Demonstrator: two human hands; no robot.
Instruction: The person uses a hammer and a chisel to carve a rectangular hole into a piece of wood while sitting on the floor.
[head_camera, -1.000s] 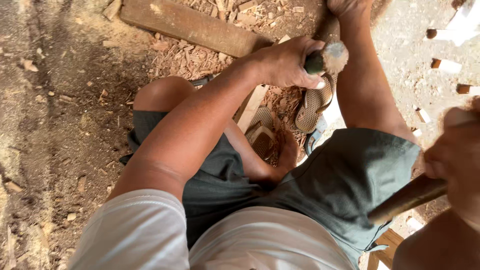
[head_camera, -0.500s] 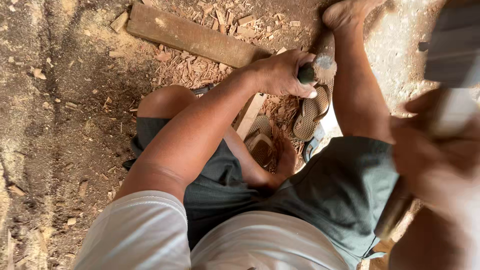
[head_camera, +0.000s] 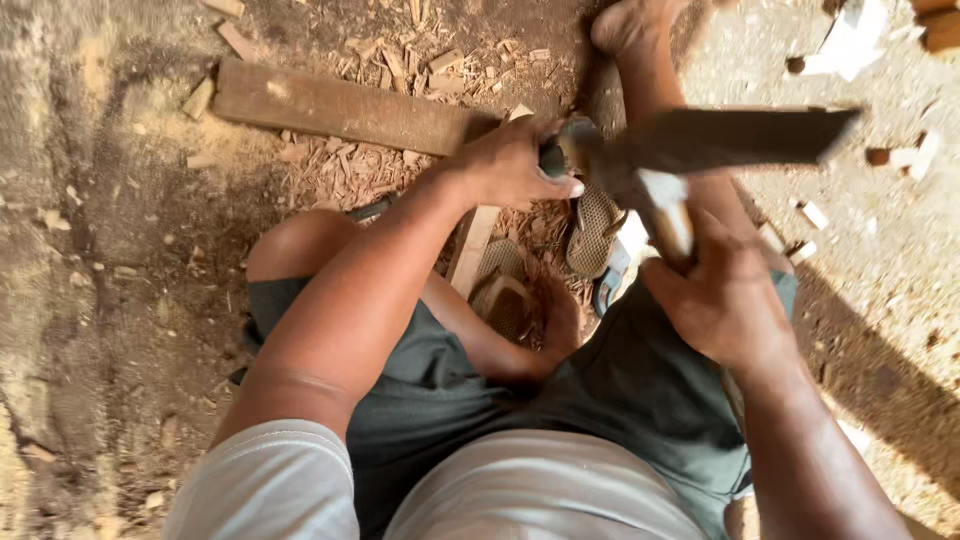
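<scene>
Left hand (head_camera: 515, 165): closed around a short dark round piece of wood (head_camera: 562, 157), gripping it at its near end just above the person's lap
Right hand (head_camera: 722, 298): wrapped tight on the pale wooden handle (head_camera: 668, 222) of a broad dark flat-bladed chopping tool (head_camera: 740, 138)
Blade: blurred, lying crosswise, its inner end right at the held round piece of wood; whether they touch I cannot tell
Posture: the person sits on the ground in dark grey-green shorts (head_camera: 640, 400) and a pale grey shirt (head_camera: 540, 490), left knee bent up, right leg stretched forward with the bare foot (head_camera: 630, 25) at the top edge
Under the hands: a pair of brown woven sandals (head_camera: 592, 232) lie between the legs, beside a narrow pale wooden slat (head_camera: 472, 248)
Ground: bare brown dirt floor (head_camera: 100, 270), strewn with reddish wood chips (head_camera: 350, 165)
Beyond the left hand: a long flat brown wooden plank (head_camera: 340, 105) lies slantwise on the chips
</scene>
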